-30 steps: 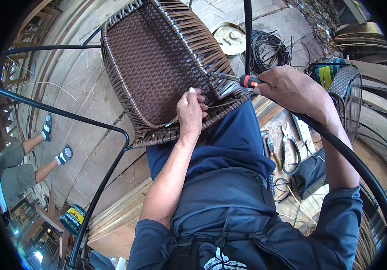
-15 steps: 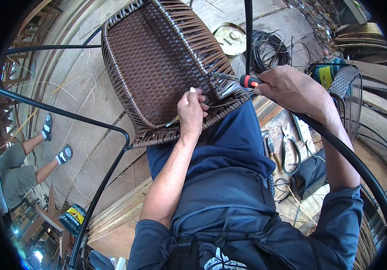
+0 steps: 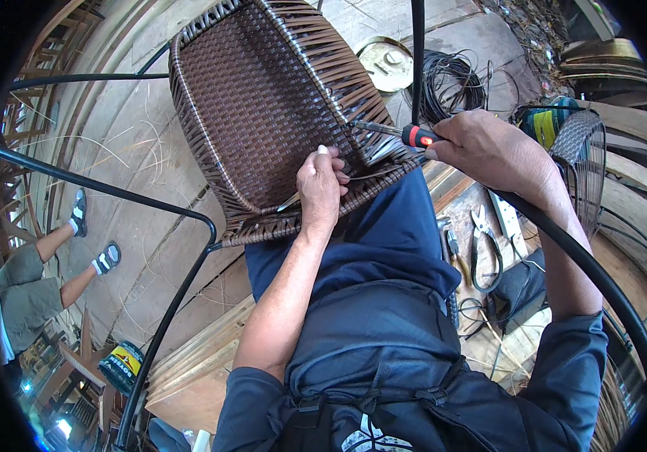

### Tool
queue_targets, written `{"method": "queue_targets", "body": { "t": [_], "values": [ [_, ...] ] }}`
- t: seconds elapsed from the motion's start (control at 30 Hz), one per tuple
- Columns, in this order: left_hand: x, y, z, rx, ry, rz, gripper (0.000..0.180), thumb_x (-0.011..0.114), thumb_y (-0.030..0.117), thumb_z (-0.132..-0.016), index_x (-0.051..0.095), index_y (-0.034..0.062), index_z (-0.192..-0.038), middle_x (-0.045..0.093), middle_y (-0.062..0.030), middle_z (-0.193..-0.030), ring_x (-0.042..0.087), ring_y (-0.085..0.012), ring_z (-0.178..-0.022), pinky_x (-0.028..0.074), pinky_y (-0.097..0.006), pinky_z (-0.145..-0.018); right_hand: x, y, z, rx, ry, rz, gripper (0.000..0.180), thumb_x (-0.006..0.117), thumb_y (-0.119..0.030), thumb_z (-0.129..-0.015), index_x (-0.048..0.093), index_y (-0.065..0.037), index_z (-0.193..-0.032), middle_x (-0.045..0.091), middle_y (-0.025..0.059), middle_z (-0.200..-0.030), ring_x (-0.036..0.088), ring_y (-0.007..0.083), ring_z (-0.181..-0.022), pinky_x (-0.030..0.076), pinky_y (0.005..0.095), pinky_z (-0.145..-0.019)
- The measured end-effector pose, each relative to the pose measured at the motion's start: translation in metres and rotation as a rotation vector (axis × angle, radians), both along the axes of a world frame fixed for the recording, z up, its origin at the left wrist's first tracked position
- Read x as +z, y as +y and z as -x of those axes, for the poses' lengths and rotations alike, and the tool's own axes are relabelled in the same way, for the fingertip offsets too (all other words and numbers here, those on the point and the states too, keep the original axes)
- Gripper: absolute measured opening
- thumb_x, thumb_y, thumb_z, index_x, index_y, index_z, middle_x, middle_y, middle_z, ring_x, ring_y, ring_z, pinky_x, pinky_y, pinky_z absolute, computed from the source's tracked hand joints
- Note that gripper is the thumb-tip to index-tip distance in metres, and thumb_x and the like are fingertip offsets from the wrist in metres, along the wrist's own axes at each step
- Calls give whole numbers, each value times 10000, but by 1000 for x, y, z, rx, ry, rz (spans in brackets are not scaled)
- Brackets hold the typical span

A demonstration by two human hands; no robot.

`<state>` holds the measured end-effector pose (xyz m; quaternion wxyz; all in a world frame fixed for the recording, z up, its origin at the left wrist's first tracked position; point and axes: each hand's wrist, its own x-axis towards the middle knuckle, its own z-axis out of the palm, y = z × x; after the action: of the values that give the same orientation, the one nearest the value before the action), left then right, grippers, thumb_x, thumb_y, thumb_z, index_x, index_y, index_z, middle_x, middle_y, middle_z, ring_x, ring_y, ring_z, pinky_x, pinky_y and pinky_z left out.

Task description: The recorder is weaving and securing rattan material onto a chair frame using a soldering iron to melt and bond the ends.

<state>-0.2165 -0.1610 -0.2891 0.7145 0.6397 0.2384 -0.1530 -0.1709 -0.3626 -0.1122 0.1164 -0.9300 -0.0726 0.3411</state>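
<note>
A brown woven chair seat (image 3: 255, 105) lies tilted across my lap, held in a black metal frame (image 3: 112, 181). My left hand (image 3: 319, 188) is closed at the inner near edge of the weave, thumb against the fingers. A thin weaving strand (image 3: 361, 177) runs from its fingers toward the right corner, and a pale pointed strip end shows left of the wrist. My right hand (image 3: 489, 147) grips a metal-shafted tool (image 3: 417, 136) with a red-and-black handle and a glowing red spot. The shaft's tip meets the weave at the right corner, where loose strand ends stick out.
Right of my lap lie snips (image 3: 483, 245) and pliers (image 3: 455, 252) on a board. Beyond the seat are a coil of black strand (image 3: 451, 87) and a round metal lid (image 3: 386, 64). Another person's legs (image 3: 45, 279) show at left, near a dark green tin (image 3: 121, 367).
Almost nothing differs. Both hands, the tool and the seat keep their places; the person at left has shifted very slightly.
</note>
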Motion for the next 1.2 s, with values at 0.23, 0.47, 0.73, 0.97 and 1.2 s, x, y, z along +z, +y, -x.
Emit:
{"method": "queue_targets", "body": {
  "t": [0.23,0.47,0.73,0.97,1.2],
  "values": [
    [-1,0,0,10,-2,12,385,395,318,-993,603,-6,-1000,556,-40,-778,531,-86,-582,446,-211,-471,3,3,-1,-3,18,6,320,567,-282,-918,640,27,-877,578,200,-654,598,299,-607,467,422,-587],
    [-1,0,0,18,-16,25,369,398,324,-993,593,12,-993,547,-26,-767,527,-97,-579,427,-214,-448,3,2,-1,9,11,-3,319,571,-281,-916,641,27,-877,584,194,-657,599,291,-605,467,414,-583],
    [-1,1,0,30,-8,36,368,401,326,-992,591,11,-996,548,-26,-769,529,-96,-579,428,-215,-447,6,6,-2,-14,32,18,321,570,-286,-911,636,28,-895,589,193,-670,605,299,-620,467,418,-591],
    [-2,2,0,34,-3,33,381,390,313,-999,598,-6,-1015,564,-45,-785,530,-88,-582,439,-211,-461,3,2,-7,63,12,-3,320,552,-265,-904,653,34,-850,604,197,-668,627,285,-628,493,407,-601],
    [-3,3,0,72,8,92,382,399,318,-997,595,-9,-1021,553,-43,-790,523,-86,-578,440,-205,-449,-4,-9,-16,113,30,-18,341,557,-289,-894,645,21,-781,525,90,-558,492,169,-494,402,366,-476]
  ]
}}
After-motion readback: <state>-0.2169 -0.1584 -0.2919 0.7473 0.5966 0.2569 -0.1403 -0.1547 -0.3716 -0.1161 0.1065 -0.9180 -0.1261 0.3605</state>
